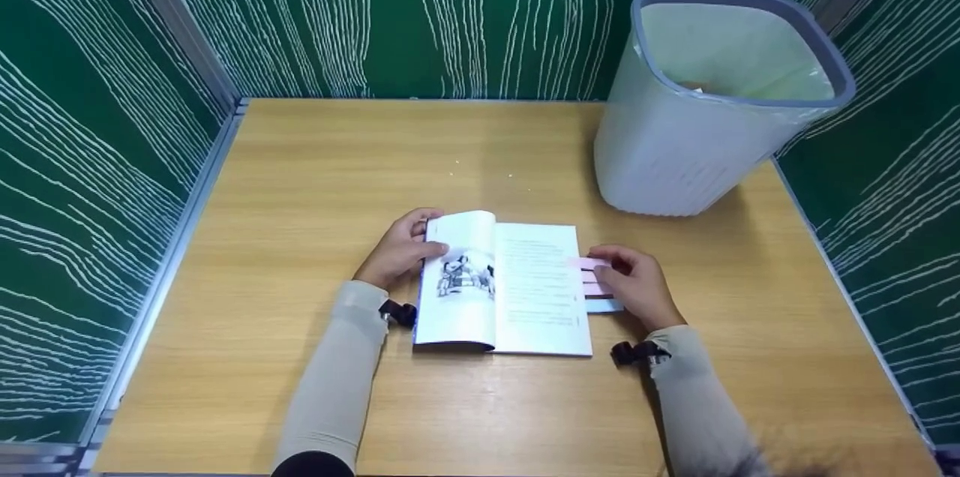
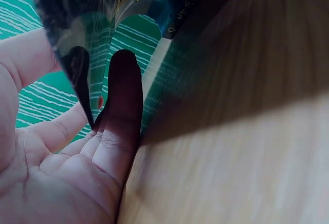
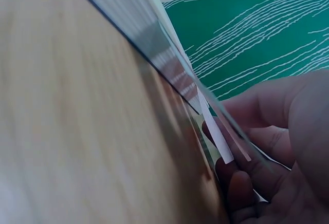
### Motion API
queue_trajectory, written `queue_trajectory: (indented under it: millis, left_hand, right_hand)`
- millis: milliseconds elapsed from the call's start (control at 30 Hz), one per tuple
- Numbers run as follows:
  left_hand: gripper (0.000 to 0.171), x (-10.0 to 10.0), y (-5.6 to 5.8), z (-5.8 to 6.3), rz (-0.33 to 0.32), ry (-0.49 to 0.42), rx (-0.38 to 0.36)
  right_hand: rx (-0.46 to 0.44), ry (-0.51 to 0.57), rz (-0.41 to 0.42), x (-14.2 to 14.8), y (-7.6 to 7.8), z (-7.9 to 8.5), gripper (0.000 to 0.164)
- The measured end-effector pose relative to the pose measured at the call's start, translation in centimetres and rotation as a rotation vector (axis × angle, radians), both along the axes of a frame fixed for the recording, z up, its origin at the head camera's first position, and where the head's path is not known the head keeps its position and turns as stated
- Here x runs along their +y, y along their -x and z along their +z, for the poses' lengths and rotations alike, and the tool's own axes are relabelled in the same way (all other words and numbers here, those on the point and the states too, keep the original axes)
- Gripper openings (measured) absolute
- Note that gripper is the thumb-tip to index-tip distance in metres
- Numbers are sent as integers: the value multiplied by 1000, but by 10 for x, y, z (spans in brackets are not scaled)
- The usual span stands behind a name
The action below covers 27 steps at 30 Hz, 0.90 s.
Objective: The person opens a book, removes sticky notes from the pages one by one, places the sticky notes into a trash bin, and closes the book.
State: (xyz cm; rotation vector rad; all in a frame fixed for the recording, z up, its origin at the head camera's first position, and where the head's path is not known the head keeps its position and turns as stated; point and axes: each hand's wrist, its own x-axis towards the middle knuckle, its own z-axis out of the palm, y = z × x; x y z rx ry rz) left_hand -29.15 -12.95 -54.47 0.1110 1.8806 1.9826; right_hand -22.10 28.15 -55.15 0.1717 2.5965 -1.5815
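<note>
An open book [image 1: 541,286] lies on the wooden table, with a drawing on its left page and lines of text on its right. My left hand [image 1: 397,250] holds its left side, thumb on the page and fingers behind the dark glossy cover [image 2: 77,23], as the left wrist view shows. Pink sticky tabs [image 1: 592,264] and a blue sticky tab [image 1: 604,306] stick out from the right page edge. My right hand [image 1: 639,286] pinches at the pink ones, thumb above and fingers beneath. Seen from the right wrist, thin strips [image 3: 218,136] reach between thumb and fingers.
A tall bin [image 1: 667,147] with a grey-blue rim and a plastic liner stands at the table's back right; something small lies inside. Tiny light specks [image 1: 510,175] dot the table [image 1: 360,162] behind the book. Green panels [image 1: 390,19] with white wavy lines enclose the back and sides.
</note>
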Motion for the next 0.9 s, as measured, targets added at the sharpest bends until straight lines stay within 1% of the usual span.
queue_trajectory:
  millis: [167, 400, 600, 700, 900]
  left_hand:
    - [68, -2, -1, -1, -10, -22, 4]
    - [70, -1, 0, 0, -11, -24, 4]
    - [67, -3, 2, -1, -22, -39, -5]
    - [67, -4, 1, -1, -25, -48, -11]
    - [68, -3, 2, -2, -25, -61, -26]
  right_hand:
    - [29, -24, -21, -1, 1, -3, 29]
    - [39, -67, -36, 0, 2, -3, 29]
    - [74, -84, -44, -2, 1, -1, 27]
    - [74, -88, -36, -3, 1, 0, 29]
    - [53, -86, -50, -2, 0, -1, 34]
